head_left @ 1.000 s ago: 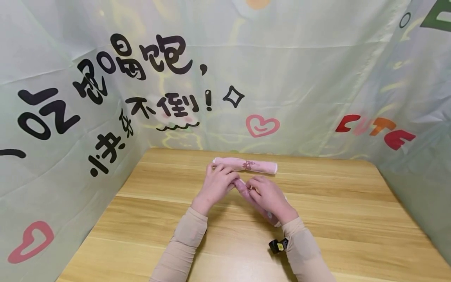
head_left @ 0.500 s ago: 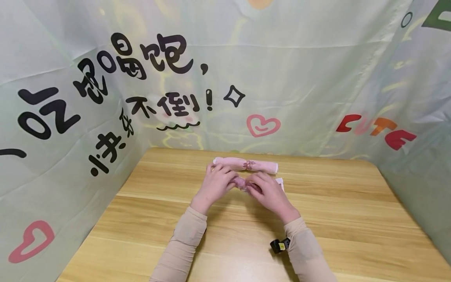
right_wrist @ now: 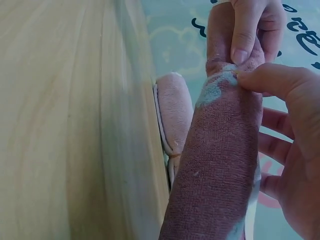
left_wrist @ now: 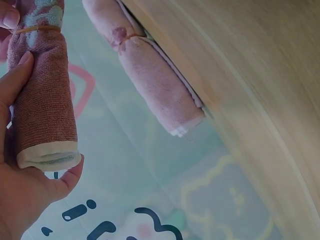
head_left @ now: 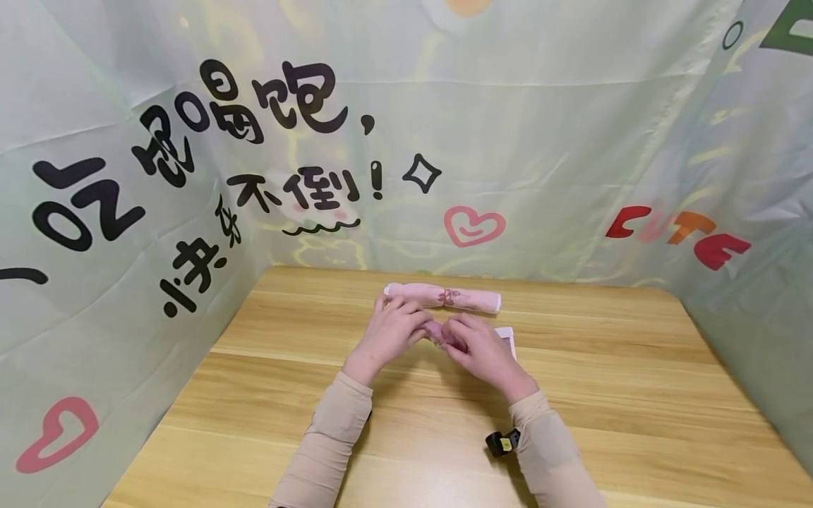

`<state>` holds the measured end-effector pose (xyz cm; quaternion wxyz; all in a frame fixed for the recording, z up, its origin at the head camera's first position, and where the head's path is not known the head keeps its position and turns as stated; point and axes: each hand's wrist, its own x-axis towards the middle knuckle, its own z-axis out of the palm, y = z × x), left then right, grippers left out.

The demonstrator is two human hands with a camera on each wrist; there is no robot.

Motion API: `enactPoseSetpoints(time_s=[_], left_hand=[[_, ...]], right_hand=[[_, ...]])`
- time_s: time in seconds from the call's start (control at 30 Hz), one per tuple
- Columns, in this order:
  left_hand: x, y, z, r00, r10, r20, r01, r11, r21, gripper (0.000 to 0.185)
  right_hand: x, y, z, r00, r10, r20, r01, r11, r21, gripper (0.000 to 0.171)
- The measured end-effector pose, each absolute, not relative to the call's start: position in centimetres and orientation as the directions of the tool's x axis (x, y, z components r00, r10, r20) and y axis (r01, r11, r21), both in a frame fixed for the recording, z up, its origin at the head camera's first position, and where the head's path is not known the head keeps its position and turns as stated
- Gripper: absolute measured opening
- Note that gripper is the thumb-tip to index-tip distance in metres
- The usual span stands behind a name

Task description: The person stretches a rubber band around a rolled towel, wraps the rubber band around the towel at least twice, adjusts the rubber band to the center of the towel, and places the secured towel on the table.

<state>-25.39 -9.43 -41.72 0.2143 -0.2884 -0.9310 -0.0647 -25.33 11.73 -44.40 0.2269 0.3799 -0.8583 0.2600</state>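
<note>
A dusty-rose rolled towel (left_wrist: 45,105) with pale blue patches is held between both hands above the table. A thin tan rubber band (left_wrist: 42,28) circles its middle and pinches it in. My left hand (head_left: 390,333) grips one end, its thumb lying along the roll and fingers behind. My right hand (head_left: 481,351) grips the roll around the banded waist, thumb tip right at the band in the right wrist view. A lighter pink rolled towel (head_left: 473,299), also banded in the middle with a dark pink print, lies on the table just beyond the hands.
The wooden table (head_left: 610,395) runs back to a pale printed cloth backdrop (head_left: 540,141), which also hangs along both sides. A black wrist camera (head_left: 502,443) is strapped under the right sleeve.
The held towel's right end has swung from toward me to pointing away behind the right hand, where its white edge now shows. The left hand and the pink towel have stayed put.
</note>
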Motion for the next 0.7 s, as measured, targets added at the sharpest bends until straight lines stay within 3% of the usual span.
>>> enactPoseSetpoints(time_s=[0.3, 0.7], left_hand=[[-25.42, -9.64, -41.81, -0.731, 0.513, 0.45, 0.573, 0.82, -0.003, 0.02], [-25.41, -9.74, -41.47, -0.726, 0.528, 0.44, 0.581, 0.814, -0.018, 0.02]], right_hand=[[-25.15, 11.57, -44.6, -0.597, -0.558, 0.576, -0.772, 0.595, -0.224, 0.027], [-25.43, 11.58, -44.93, -0.553, -0.567, 0.611, -0.784, 0.601, -0.152, 0.022]])
